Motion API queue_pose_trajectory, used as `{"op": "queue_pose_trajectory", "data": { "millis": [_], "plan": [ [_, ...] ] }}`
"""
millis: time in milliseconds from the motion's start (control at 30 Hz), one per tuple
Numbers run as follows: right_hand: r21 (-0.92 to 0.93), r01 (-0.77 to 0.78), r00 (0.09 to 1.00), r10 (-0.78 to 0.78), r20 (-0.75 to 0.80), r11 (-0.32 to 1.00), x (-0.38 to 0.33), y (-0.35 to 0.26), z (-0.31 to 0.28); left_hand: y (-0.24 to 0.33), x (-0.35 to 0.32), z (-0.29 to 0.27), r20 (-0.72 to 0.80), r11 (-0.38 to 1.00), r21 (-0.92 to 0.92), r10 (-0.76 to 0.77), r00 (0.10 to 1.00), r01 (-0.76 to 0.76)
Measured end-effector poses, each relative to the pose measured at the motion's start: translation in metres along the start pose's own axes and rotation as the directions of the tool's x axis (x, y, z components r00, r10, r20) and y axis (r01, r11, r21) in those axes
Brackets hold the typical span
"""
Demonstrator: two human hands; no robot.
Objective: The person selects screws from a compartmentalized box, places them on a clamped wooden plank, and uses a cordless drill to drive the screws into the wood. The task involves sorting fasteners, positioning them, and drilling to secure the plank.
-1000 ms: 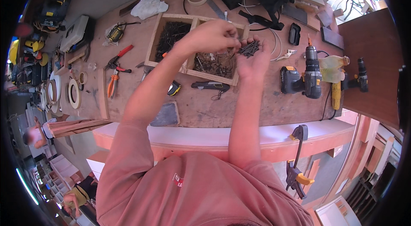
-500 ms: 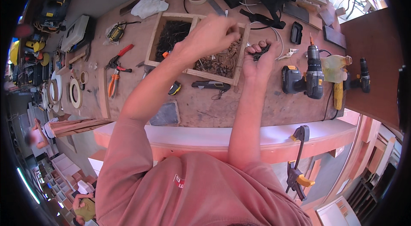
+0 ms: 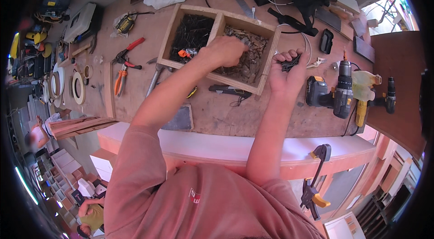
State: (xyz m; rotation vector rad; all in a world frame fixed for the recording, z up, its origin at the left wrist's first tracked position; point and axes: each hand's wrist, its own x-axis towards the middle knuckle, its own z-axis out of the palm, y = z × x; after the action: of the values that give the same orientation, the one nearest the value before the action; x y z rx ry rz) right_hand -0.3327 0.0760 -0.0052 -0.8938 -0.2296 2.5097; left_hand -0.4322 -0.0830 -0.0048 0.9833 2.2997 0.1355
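Note:
A two-compartment wooden box (image 3: 217,26) stands on the workbench. My left hand (image 3: 227,51) is over its right compartment, fingers curled together and pointing down at mixed small brown and grey hardware (image 3: 253,44); whatever is between the fingertips is hidden. Black screws (image 3: 192,31) fill the left compartment, where a small orange piece (image 3: 184,53) lies at the near edge. Just right of the box, my right hand (image 3: 289,74) is palm up, fingers curled around a bunch of dark screws (image 3: 290,62).
Pliers (image 3: 120,80), red-handled cutters (image 3: 129,52) and a hammer (image 3: 155,78) lie left of the box. A utility knife (image 3: 229,91) is in front. Cordless drills (image 3: 344,89) stand at right; a clamp (image 3: 316,180) grips the bench's front edge.
My left hand has come down closer to the right compartment's contents. My right hand stays curled around the dark screws beside the box. The whole view has shifted slightly.

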Motion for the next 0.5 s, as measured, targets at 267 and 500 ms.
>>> {"op": "queue_pose_trajectory", "data": {
  "millis": [267,500],
  "plan": [
    [0.019,-0.015,1.000,0.015,0.006,1.000,-0.002,-0.001,0.004,0.004,-0.001,0.016,0.289,0.998,0.005,0.061,0.955,-0.065],
    [0.029,-0.035,0.999,0.035,-0.023,0.999,0.000,-0.003,0.004,-0.009,-0.002,0.001,0.000,0.994,-0.106,0.009,1.000,-0.009]
  ]
}}
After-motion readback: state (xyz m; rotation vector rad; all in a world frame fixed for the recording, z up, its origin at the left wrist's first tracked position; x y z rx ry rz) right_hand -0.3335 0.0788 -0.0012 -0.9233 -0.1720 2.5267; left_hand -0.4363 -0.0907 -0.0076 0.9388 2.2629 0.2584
